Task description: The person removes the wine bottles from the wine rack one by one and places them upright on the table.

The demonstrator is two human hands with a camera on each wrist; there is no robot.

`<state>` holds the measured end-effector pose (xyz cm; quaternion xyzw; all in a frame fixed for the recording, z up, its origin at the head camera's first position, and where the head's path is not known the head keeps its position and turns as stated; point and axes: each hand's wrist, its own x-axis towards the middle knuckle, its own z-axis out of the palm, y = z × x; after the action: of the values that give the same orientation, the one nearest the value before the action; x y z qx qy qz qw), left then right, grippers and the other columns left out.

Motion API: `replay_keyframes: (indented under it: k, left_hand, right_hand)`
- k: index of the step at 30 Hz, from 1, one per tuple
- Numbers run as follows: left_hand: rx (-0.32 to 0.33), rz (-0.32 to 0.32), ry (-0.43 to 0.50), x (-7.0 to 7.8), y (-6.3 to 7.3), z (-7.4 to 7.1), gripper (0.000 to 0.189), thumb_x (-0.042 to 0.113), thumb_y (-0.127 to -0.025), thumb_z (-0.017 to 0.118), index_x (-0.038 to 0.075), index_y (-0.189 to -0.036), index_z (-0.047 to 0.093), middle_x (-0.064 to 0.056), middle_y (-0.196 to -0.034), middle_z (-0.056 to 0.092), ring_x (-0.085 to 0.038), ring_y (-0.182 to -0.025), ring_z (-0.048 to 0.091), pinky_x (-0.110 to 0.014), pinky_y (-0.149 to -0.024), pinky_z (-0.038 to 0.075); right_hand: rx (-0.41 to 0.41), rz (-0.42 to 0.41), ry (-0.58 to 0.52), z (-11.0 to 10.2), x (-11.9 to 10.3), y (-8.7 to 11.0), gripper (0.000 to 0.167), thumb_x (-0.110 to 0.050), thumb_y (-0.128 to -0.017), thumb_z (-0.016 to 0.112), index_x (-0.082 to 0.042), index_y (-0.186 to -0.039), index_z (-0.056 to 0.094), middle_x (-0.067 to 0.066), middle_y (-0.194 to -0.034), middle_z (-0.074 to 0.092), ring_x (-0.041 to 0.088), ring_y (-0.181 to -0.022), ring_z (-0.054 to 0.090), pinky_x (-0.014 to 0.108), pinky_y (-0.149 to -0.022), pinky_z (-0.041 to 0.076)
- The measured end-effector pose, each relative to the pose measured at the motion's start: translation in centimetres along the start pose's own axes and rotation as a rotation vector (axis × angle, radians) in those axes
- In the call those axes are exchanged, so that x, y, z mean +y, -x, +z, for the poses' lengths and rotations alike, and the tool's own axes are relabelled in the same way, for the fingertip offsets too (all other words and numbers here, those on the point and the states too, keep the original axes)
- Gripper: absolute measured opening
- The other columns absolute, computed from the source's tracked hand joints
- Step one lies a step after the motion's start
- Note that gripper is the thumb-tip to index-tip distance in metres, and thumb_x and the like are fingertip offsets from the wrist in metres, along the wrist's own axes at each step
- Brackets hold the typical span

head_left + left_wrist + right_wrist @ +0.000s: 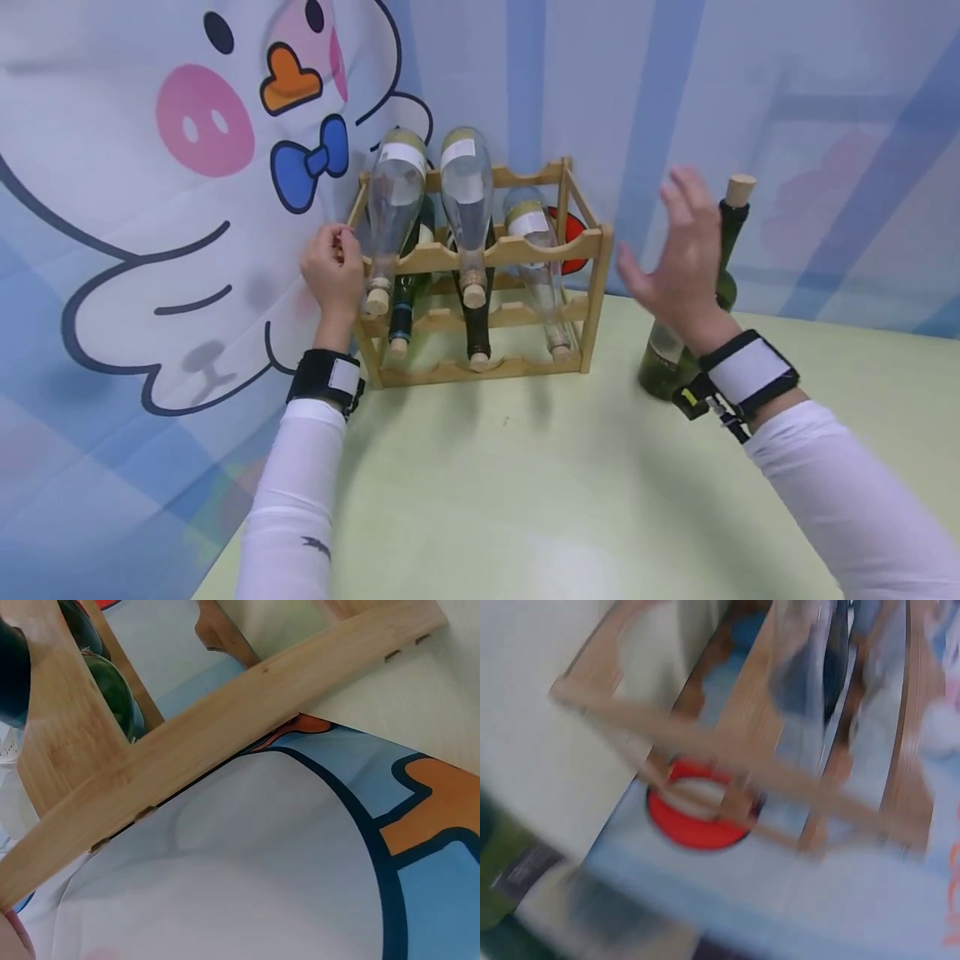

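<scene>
My left hand [333,271] grips the upper left corner of a wooden wine rack [597,304]. In the left wrist view the rack's side post [225,707] runs diagonally, and a sliver of finger [13,937] shows at its end. Right of the rack my right hand [681,262] is raised with spread fingers and holds nothing. A corked green wine bottle [660,379] stands upright behind that hand, partly hidden by it; I cannot tell whether they touch. Two clear bottles [395,196] [467,187] lie neck-forward on the rack's top tier.
In the lower tier lie a green bottle [402,317], a dark bottle [477,329] and a clear bottle [542,283], all corked. The rack stands on a pale green table [480,483]. A printed cartoon cloth [465,50] hangs close behind and to the left.
</scene>
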<state>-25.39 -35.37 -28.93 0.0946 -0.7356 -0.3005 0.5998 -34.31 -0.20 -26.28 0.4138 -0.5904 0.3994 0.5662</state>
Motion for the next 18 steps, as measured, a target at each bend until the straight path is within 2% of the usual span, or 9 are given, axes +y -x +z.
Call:
replay_keyframes:
  k: [2, 5, 7, 12, 15, 18]
  left_hand:
    - [0.008, 0.009, 0.009, 0.1, 0.0, -0.1, 0.027, 0.015, -0.085, 0.045, -0.006, -0.081, 0.059, -0.021, -0.074, 0.059, -0.032, -0.071, 0.051, -0.035, -0.069, 0.038]
    - [0.022, 0.008, 0.02, 0.2, 0.2, -0.1, 0.026, 0.015, -0.085, 0.045, -0.007, -0.08, 0.059, -0.021, -0.074, 0.059, -0.032, -0.07, 0.051, -0.035, -0.068, 0.038]
    - [0.026, 0.005, 0.019, 0.2, 0.3, 0.1, 0.026, 0.014, -0.086, 0.045, -0.007, -0.08, 0.06, -0.021, -0.074, 0.059, -0.032, -0.07, 0.051, -0.034, -0.068, 0.039]
    - [0.01, 0.004, 0.01, 0.2, 0.4, 0.5, 0.026, 0.015, -0.086, 0.044, -0.005, -0.081, 0.06, -0.019, -0.073, 0.059, -0.031, -0.07, 0.052, -0.036, -0.068, 0.04]
    - [0.005, 0.008, 0.0, 0.0, 0.3, 0.3, 0.026, 0.016, -0.086, 0.044, -0.004, -0.081, 0.06, -0.019, -0.072, 0.059, -0.03, -0.069, 0.052, -0.036, -0.068, 0.04]
    - [0.016, 0.007, -0.013, -0.4, 0.0, -0.2, 0.026, 0.015, -0.087, 0.044, -0.004, -0.081, 0.06, -0.018, -0.072, 0.059, -0.029, -0.069, 0.052, -0.036, -0.067, 0.04]
  right_hand:
    - [-0.125, -0.098, -0.04, 1.9, -1.6, -0.2, 0.055, -0.021, -0.074, 0.057, 0.004, -0.119, 0.038, 0.021, -0.127, 0.04, 0.033, -0.124, 0.033, 0.043, -0.105, 0.024]
    - [-0.297, -0.168, -0.061, 4.7, -3.4, -0.1, 0.061, -0.016, -0.072, 0.063, 0.005, -0.122, 0.035, 0.024, -0.129, 0.037, 0.035, -0.127, 0.03, 0.042, -0.106, 0.025]
    - [-0.4, -0.183, -0.054, 6.3, -4.3, 0.2, 0.068, -0.013, -0.069, 0.068, 0.004, -0.125, 0.033, 0.025, -0.131, 0.035, 0.036, -0.127, 0.029, 0.043, -0.105, 0.025]
    - [-0.657, -0.15, -0.024, 9.2, -5.6, 0.9, 0.08, -0.005, -0.063, 0.072, -0.002, -0.131, 0.031, 0.021, -0.138, 0.03, 0.033, -0.131, 0.024, 0.046, -0.105, 0.024]
    - [-0.735, -0.112, -0.033, 10.3, -6.1, 1.0, 0.073, 0.001, -0.063, 0.07, -0.007, -0.128, 0.04, 0.019, -0.139, 0.031, 0.031, -0.132, 0.023, 0.048, -0.105, 0.022]
    - [-0.725, -0.093, -0.075, 11.1, -6.8, 0.8, 0.056, 0.007, -0.066, 0.066, -0.007, -0.119, 0.051, 0.018, -0.137, 0.036, 0.031, -0.131, 0.026, 0.049, -0.104, 0.025]
